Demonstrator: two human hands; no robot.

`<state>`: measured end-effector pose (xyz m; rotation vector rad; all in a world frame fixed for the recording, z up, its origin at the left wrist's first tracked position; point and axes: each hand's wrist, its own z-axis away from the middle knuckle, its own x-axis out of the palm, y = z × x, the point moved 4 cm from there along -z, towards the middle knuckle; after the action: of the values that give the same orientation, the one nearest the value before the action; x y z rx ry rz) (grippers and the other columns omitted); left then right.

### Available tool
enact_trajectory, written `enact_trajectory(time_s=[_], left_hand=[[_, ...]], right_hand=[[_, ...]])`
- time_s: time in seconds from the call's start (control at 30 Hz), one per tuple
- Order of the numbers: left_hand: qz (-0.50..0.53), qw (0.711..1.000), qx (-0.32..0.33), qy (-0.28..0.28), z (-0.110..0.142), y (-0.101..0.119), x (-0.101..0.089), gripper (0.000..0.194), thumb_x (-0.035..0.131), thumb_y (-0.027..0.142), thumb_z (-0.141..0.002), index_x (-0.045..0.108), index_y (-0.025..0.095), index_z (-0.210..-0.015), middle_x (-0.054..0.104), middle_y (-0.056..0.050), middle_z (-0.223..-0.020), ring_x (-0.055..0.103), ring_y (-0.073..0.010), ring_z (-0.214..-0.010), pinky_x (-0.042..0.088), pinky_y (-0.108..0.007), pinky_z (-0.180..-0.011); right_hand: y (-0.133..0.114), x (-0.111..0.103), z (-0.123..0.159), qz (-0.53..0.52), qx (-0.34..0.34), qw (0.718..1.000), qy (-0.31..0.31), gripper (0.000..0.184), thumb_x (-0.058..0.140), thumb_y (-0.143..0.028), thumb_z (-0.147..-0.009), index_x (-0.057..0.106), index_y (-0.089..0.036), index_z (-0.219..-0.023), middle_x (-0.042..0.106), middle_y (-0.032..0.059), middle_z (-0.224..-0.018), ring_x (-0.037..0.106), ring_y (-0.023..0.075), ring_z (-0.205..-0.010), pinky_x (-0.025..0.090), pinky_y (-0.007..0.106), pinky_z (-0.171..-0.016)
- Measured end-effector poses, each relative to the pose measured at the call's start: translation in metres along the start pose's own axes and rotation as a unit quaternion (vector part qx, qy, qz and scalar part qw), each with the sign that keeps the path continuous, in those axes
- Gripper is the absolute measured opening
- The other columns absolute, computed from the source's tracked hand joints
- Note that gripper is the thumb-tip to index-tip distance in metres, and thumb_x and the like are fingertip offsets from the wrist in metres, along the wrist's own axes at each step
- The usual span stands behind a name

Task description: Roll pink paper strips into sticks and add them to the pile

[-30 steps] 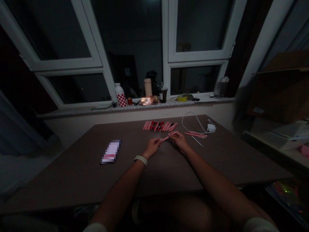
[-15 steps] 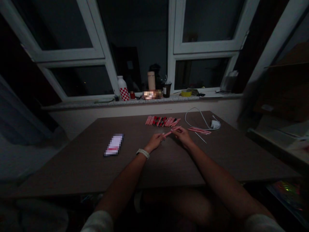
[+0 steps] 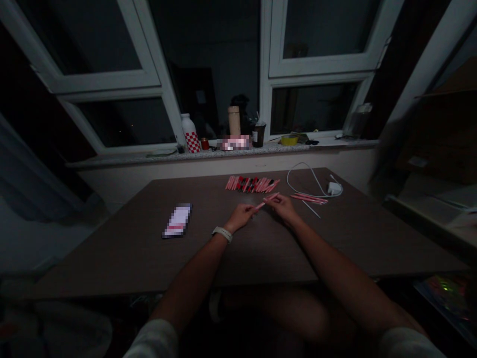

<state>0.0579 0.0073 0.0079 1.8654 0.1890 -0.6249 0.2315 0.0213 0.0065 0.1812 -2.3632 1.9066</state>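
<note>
Both hands hold one slim pink pen (image 3: 260, 205), tilted up to the right over the table. My left hand (image 3: 242, 216) pinches its lower left end; a pale watch strap circles that wrist. My right hand (image 3: 282, 207) is closed around the upper right end, whose tip shows past the fingers. Just beyond the hands lies a row of pink, red and black pens (image 3: 253, 184), side by side. To the right of my right hand are several loose pink pens (image 3: 309, 199) and a thin white stick (image 3: 311, 209). The dim light hides fine detail.
A phone (image 3: 178, 220) lies on the brown table (image 3: 130, 258) at left. A white cable with a charger (image 3: 334, 188) curls at the back right. On the windowsill stand a checkered bottle (image 3: 191, 134), a beige flask (image 3: 234, 121), a dark cup (image 3: 258, 134) and yellow tape (image 3: 289, 140).
The view has shifted slightly. Both hands stay on the pink pen in nearly the same pose, and the things on the table lie as before.
</note>
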Motion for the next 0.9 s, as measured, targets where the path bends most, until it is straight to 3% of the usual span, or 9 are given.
enact_trajectory(time_s=[0.2, 0.3, 0.43, 0.53, 0.9], left_hand=[[0.058, 0.998, -0.040, -0.001, 0.001, -0.001, -0.003, 0.061, 0.039, 0.064, -0.085, 0.067, 0.012, -0.070, 0.040, 0.004, -0.045, 0.036, -0.0092, -0.044, 0.029, -0.024, -0.050], [0.064, 0.997, -0.029, 0.023, -0.001, -0.002, -0.001, 0.059, 0.039, 0.062, -0.086, 0.066, 0.012, -0.071, 0.049, 0.001, -0.050, 0.044, -0.0108, -0.050, 0.035, -0.024, -0.055], [0.102, 0.993, -0.018, 0.064, -0.005, -0.006, 0.000, 0.038, 0.058, 0.049, -0.081, 0.064, 0.013, -0.089, 0.063, -0.003, -0.073, 0.055, -0.0134, -0.068, 0.041, -0.024, -0.065], [0.114, 0.991, -0.021, 0.070, -0.007, -0.011, 0.001, 0.034, 0.066, 0.040, -0.076, 0.061, 0.014, -0.097, 0.065, -0.005, -0.084, 0.057, -0.0140, -0.074, 0.044, -0.025, -0.068], [0.080, 0.993, -0.034, 0.080, -0.008, -0.017, -0.001, 0.029, 0.063, 0.039, -0.076, 0.064, 0.013, -0.087, 0.066, -0.004, -0.078, 0.058, -0.0150, -0.072, 0.043, -0.025, -0.067]], right_hand=[[-0.008, 0.002, 0.002, 0.011, -0.020, 0.998, -0.057, 0.040, 0.080, -0.049, -0.057, 0.067, -0.018, -0.079, 0.066, 0.0032, -0.078, 0.051, 0.0111, -0.060, 0.035, 0.022, -0.051], [-0.007, 0.000, 0.001, 0.010, -0.013, 0.999, -0.040, 0.042, 0.080, -0.049, -0.057, 0.067, -0.017, -0.079, 0.067, 0.0038, -0.077, 0.050, 0.0106, -0.059, 0.032, 0.022, -0.049], [-0.002, -0.003, 0.000, -0.002, 0.007, 1.000, -0.006, 0.044, 0.080, -0.050, -0.056, 0.066, -0.015, -0.078, 0.064, 0.0021, -0.068, 0.045, 0.0084, -0.052, 0.029, 0.022, -0.047], [-0.001, -0.004, -0.001, -0.004, 0.017, 1.000, 0.012, 0.047, 0.080, -0.051, -0.055, 0.067, -0.015, -0.082, 0.064, 0.0011, -0.067, 0.042, 0.0077, -0.049, 0.027, 0.022, -0.046], [-0.001, -0.007, -0.001, -0.026, 0.036, 0.998, 0.043, 0.047, 0.081, -0.051, -0.053, 0.066, -0.015, -0.079, 0.056, -0.0028, -0.057, 0.037, 0.0068, -0.046, 0.024, 0.022, -0.044]])
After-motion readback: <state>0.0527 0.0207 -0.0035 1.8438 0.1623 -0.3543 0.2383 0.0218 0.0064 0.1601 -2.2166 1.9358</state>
